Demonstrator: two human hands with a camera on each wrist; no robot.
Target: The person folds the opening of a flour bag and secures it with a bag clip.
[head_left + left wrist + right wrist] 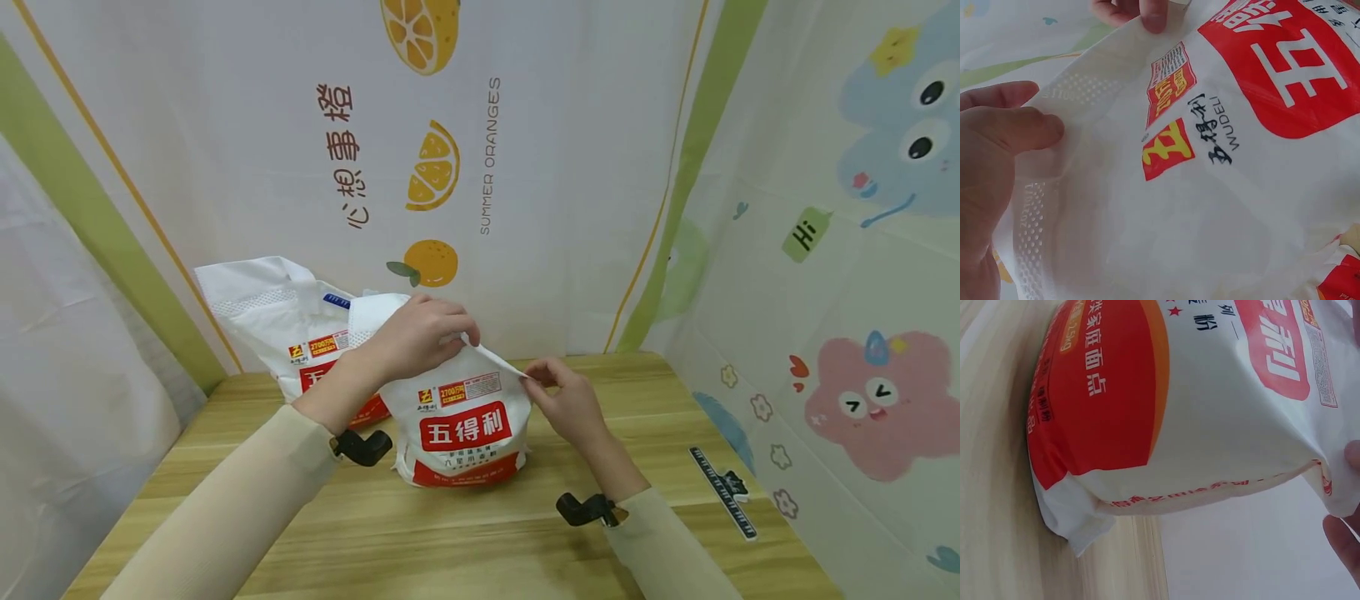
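A white and red flour bag (pixel 465 442) stands on the wooden table, its top edge drawn up into a slanting fold. My left hand (pixel 423 337) pinches that edge near its left part, thumb laid on the white plastic beside the dotted band in the left wrist view. At the top right corner, my right hand (pixel 566 400) pinches the edge between thumb and fingers. The bag's lower part (pixel 1116 387) is full and rounded in the right wrist view, its base on the table. A second flour bag (pixel 262 312) of the same print stands behind, partly hidden by my left arm.
A dark ruler-like strip (pixel 723 492) with a small black figure lies at the table's right side. Printed white curtains (pixel 562 208) hang behind and beside the table (pixel 420 542). Black wrist mounts (pixel 363 447) stick out from both cuffs.
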